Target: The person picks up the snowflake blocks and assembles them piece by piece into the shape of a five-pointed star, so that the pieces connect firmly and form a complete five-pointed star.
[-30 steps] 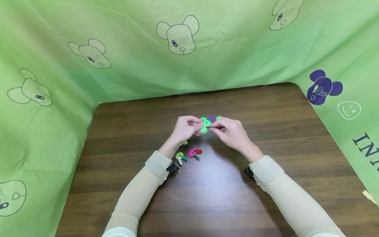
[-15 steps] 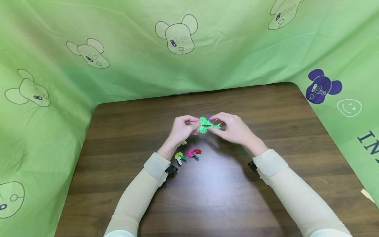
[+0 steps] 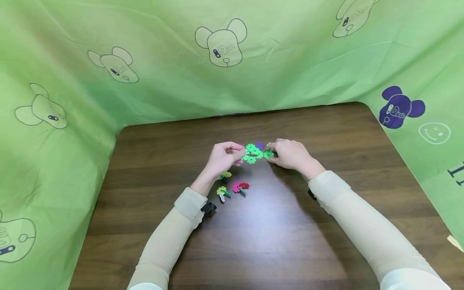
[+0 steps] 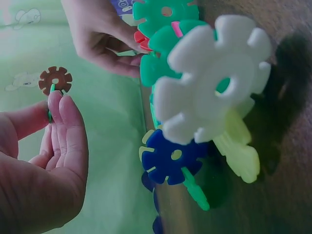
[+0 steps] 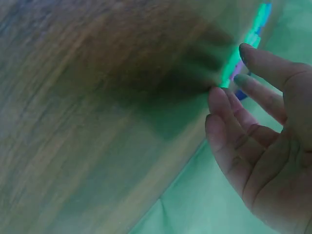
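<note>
Between thumb and fingers my left hand (image 3: 226, 156) pinches a cluster of green snowflake discs (image 3: 251, 148). A brown disc (image 4: 55, 78) stands slotted upright in it, in the left wrist view. At the right end of the green row my right hand (image 3: 291, 154) has its fingertips by a green disc (image 3: 269, 154). Its fingers are loosely bent and spread apart in the right wrist view, close to the green pieces (image 5: 241, 53), which appear edge-on. Another green disc there is partly covered by those fingers. Just behind the cluster is a purple disc (image 3: 259, 146).
Joined disc pieces lie on the brown table (image 3: 275, 241) near the left forearm: a pink-and-red one (image 3: 240, 187), a yellow-and-white one (image 3: 222, 191) and another yellow one (image 3: 227, 174). Green printed cloth (image 3: 174, 88) walls the table's back and sides.
My right hand has drawn away from the brown disc and moved right to the far green discs. The brown disc now shows in the cluster. My left hand keeps its pinch, nearly still.
</note>
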`<act>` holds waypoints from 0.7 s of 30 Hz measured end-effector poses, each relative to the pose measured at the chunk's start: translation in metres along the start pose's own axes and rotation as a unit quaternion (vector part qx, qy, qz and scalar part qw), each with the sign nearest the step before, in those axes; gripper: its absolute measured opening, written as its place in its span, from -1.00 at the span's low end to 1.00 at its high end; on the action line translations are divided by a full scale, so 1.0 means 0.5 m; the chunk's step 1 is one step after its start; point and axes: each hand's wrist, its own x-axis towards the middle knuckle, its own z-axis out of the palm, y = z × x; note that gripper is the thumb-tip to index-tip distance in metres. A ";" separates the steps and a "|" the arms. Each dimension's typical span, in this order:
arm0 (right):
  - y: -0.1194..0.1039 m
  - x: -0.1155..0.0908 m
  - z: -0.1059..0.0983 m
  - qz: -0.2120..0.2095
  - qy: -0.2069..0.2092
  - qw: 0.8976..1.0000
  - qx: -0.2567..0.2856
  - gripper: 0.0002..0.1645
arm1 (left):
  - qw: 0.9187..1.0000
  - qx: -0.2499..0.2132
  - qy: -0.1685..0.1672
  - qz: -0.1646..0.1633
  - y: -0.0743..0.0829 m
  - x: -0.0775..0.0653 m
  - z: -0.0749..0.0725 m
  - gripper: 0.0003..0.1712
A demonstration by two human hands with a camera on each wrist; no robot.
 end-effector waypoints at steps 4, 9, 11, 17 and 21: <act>0.010 0.003 0.006 0.003 -0.013 1.000 0.000 -0.63 | 1.000 0.007 -0.005 -0.003 -0.001 0.000 0.002 -0.78; 0.017 0.007 0.002 0.018 -0.030 0.998 0.047 -0.62 | 1.000 0.008 -0.016 -0.003 -0.002 0.000 0.002 -0.74; 0.018 0.006 0.002 0.018 -0.029 0.997 0.075 -0.65 | 1.000 0.006 -0.021 -0.002 -0.004 0.001 0.002 -0.72; 0.017 -0.006 0.004 0.000 0.002 0.987 0.160 -0.78 | 1.000 -0.001 -0.030 0.003 -0.009 0.004 -0.001 -0.70; 0.011 -0.022 0.000 -0.010 0.044 0.980 0.196 -0.82 | 0.999 0.001 -0.037 0.008 -0.008 0.005 0.000 -0.68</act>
